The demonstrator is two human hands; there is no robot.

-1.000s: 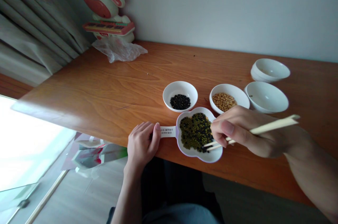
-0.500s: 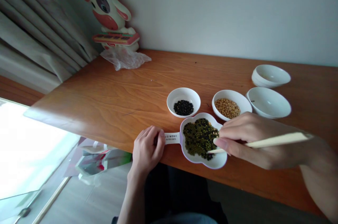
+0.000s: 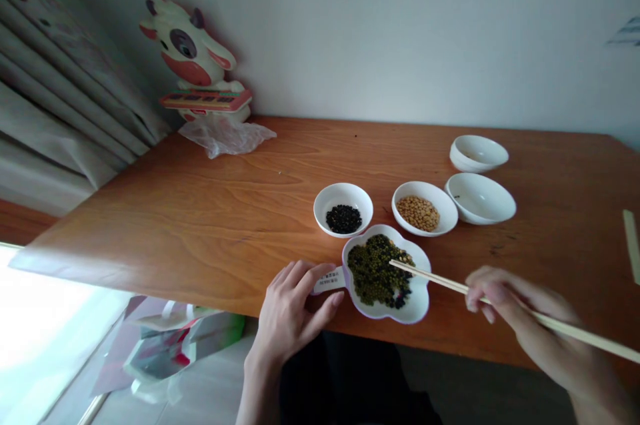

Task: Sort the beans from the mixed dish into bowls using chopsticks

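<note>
My right hand [image 3: 525, 318] is closed around a pair of chopsticks [image 3: 435, 279], their tips resting over the beans. Those tips point into a white, flower-shaped dish [image 3: 419, 305] with a purple rim and a labelled handle. Mixed green and black beans [image 3: 373, 271] lie in it, with a few pale ones near the upper right. My left hand [image 3: 295, 308] holds the dish's handle loosely, index finger on top and thumb below. Just behind the dish stand a white bowl [image 3: 323, 201] of black beans and another white bowl [image 3: 440, 195] of yellow soybeans.
Farther right are a white bowl [image 3: 493, 201] with a dark speck inside and another white bowl [image 3: 483, 151] behind it. A toy cow with a keyboard [image 3: 200, 71] and a crumpled plastic bag [image 3: 225, 138] sit at the back left. Bags [image 3: 170, 345] stand below the table edge.
My right hand has moved back to the right, away from the dish, and the chopsticks now show along their length. My left thumb has spread from the handle. The view has shifted.
</note>
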